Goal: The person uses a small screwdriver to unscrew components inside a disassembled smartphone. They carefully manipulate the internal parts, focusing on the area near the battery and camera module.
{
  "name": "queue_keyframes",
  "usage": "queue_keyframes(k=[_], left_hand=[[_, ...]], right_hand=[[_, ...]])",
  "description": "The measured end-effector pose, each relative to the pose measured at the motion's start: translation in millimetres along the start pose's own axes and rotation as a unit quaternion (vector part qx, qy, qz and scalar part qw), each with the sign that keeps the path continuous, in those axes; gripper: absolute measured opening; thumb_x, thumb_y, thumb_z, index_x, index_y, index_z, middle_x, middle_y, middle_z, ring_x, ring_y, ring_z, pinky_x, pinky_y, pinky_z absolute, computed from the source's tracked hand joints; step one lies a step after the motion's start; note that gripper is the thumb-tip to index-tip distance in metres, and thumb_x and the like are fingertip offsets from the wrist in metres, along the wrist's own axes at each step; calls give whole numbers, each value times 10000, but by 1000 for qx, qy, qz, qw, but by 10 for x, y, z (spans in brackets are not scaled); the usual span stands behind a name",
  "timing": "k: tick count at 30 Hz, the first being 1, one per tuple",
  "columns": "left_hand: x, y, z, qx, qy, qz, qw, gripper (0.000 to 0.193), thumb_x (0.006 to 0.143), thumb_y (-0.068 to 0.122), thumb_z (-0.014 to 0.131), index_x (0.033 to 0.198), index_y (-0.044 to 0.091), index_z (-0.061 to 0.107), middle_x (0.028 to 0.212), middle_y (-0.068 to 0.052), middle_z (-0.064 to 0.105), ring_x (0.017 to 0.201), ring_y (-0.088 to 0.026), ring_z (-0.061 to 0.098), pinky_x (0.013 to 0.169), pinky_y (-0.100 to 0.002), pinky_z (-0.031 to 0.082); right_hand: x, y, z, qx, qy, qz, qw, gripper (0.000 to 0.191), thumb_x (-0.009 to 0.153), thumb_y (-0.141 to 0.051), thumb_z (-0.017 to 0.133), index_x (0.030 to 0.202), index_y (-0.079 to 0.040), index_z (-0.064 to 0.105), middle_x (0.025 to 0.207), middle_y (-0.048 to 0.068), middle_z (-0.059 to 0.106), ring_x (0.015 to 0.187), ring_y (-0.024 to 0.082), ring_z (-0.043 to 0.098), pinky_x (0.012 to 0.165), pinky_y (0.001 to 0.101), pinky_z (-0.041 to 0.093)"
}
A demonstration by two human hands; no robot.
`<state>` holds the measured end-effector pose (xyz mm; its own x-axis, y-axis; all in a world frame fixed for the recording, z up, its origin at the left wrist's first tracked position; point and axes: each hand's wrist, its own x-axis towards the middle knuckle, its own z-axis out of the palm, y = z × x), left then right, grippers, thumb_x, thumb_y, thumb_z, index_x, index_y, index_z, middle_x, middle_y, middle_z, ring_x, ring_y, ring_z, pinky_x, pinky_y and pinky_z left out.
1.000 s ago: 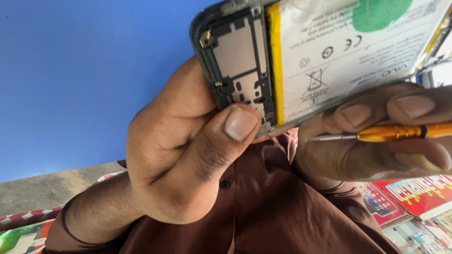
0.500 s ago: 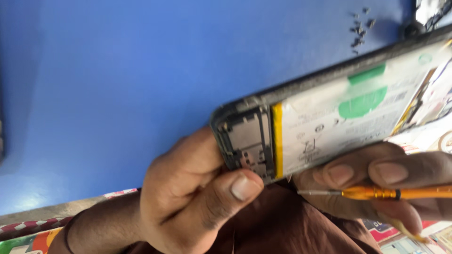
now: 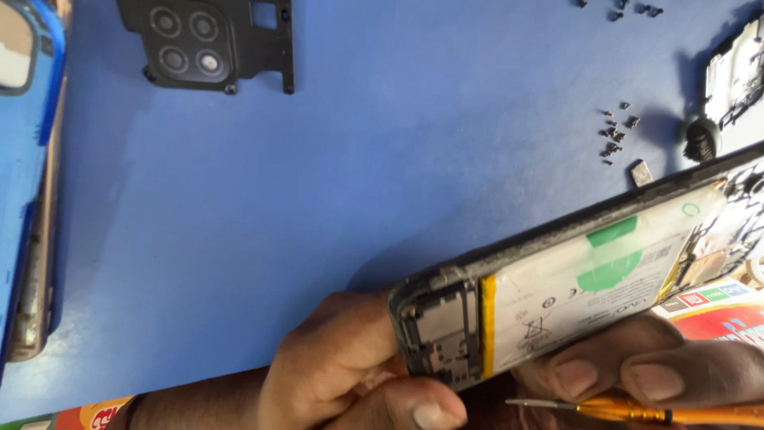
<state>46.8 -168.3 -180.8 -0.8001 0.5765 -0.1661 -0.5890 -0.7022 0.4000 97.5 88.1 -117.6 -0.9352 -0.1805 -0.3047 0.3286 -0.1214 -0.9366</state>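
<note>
The blue work surface [image 3: 334,199] fills most of your view, its left edge hidden under a blue phone case [image 3: 20,159] that is cut off by the frame. Your opened black smartphone with its white battery exposed [image 3: 573,279] runs out of view at the right, so its far end is hard to read. It sits above your hands — your left hand [image 3: 350,374] clamps the lower end, thumb pressed against the frame, while your right hand [image 3: 645,370] supports it from beneath, fingers pinching a thin orange-handled screwdriver [image 3: 637,412]. Since a moment ago the phone has dropped lower, uncovering a black camera cover plate [image 3: 215,44] and tiny dark screws [image 3: 614,131] — scattered, too small to count.
</note>
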Motion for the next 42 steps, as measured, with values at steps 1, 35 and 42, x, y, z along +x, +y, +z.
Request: queue_keyframes(k=[1, 35, 42], left_hand=[[-9, -12, -8, 3, 0, 0, 1000, 460, 1183, 178, 547, 1507, -132, 443, 1503, -258, 603, 1366, -259, 567, 1213, -379, 451], [-57, -29, 8, 52, 31, 4, 998, 424, 1272, 218, 451, 1540, -110, 437, 1448, -161, 555, 1373, -189, 518, 1227, -329, 408], [-31, -2, -12, 79, 14, 0, 997, 447, 1261, 229, 418, 1547, -114, 424, 1449, -162, 549, 1363, -185, 513, 1223, -323, 406]], right_hand=[[-2, -8, -1, 2, -1, 5, 1000, 249, 1149, -140, 475, 1375, -45, 521, 1172, 208, 625, 1081, 328, 592, 1006, 471, 494], [-122, 325, 181, -84, 87, -123, 985, 423, 1117, -280, 557, 1400, 21, 462, 1303, 185, 611, 1118, 287, 712, 1005, 518, 659], [587, 404, 458, -112, 180, -310, 927, 416, 1073, -228, 501, 1362, -6, 300, 1132, 233, 640, 827, 323, 760, 689, 428, 668]])
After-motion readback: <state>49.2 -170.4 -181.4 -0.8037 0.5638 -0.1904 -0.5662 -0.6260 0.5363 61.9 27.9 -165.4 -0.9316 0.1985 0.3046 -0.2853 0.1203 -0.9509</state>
